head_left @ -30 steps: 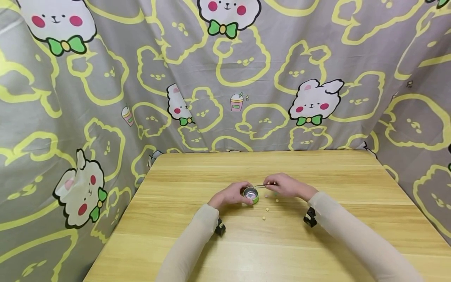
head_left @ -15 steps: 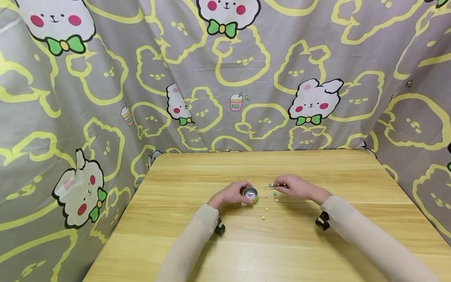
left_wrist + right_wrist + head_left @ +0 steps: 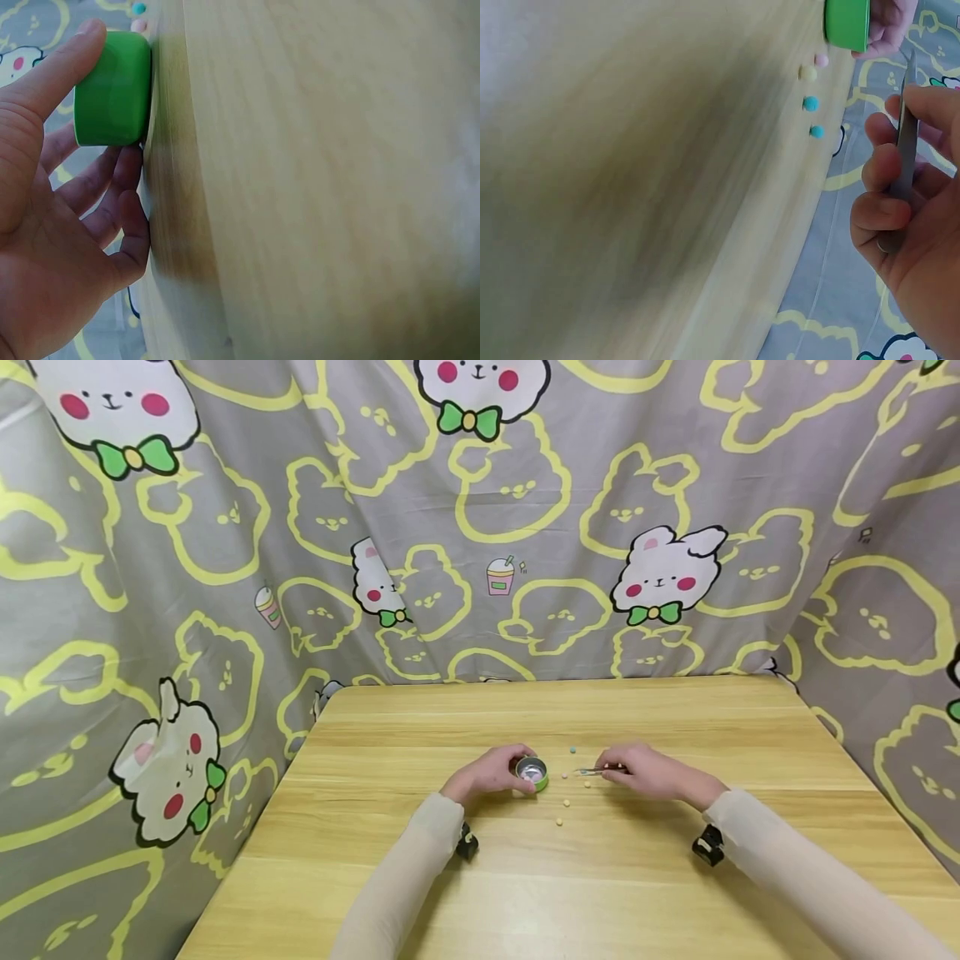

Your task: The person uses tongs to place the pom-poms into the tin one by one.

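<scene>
My left hand [image 3: 495, 772] grips a small round green tin [image 3: 112, 90], thumb on one side and fingers on the other. The tin stands on the table with its open top up; its inside looks silvery with something pale pink at the bottom. In my right hand [image 3: 641, 770] I hold metal tweezers [image 3: 906, 150] between thumb and fingers, tips pointing left towards the tin. Two teal balls [image 3: 811, 103], a pink ball [image 3: 821, 60] and yellow balls [image 3: 567, 803] lie between the hands. In the right wrist view the tweezers' tips look empty, above the table.
A wood-grain table [image 3: 360, 727] carries everything. Behind and beside it hangs a grey curtain [image 3: 480, 635] with cartoon prints. A black wrist camera [image 3: 708, 845] sits under the right sleeve, another camera [image 3: 467, 842] under the left.
My right hand with the tweezers has drawn back from the tin's rim, rightward and slightly nearer to me, baring the farther teal ball. The left hand and tin stay in place.
</scene>
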Available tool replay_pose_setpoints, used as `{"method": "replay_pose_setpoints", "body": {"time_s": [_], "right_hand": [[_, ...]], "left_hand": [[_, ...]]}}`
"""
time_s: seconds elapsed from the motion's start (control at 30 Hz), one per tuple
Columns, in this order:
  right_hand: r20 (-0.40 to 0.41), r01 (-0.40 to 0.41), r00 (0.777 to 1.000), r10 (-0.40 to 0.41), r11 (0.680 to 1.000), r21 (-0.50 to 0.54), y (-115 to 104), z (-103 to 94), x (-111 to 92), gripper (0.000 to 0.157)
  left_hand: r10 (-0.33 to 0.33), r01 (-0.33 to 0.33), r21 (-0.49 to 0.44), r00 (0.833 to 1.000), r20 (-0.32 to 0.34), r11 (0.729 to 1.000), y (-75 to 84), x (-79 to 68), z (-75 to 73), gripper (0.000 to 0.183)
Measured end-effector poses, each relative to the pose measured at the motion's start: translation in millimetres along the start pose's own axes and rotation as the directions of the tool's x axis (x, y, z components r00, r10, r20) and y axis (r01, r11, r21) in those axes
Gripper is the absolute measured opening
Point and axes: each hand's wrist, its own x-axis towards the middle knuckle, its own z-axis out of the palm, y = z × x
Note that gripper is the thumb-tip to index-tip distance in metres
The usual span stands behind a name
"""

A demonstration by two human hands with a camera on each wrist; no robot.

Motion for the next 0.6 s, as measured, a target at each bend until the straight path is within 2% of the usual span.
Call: {"method": "replay_pose_setpoints", "body": {"time_s": [0.17, 0.4, 0.6], "right_hand": [[0.042, 0.011, 0.999, -0.012, 1.0, 0.024, -5, 4.8, -4, 0.014], [0.051, 0.122, 0.991, -0.124, 0.992, 0.041, -18, 12.9, -8, 0.011], [0.09, 0.123, 0.988, -0.125, 0.992, 0.028, -22, 22.4, -8, 0.011]], "left_hand": [[-0.004, 0.004, 0.007, 1.0, 0.002, 1.0, 1.1, -0.2, -0.8, 0.052], [0.003, -0.003, 0.005, 1.0, 0.004, 1.0, 2.1, -0.3, -0.7, 0.052], [-0.01, 0.01, 0.002, 1.0, 0.0, 1.0, 1.1, -0.7, -0.3, 0.053]]}}
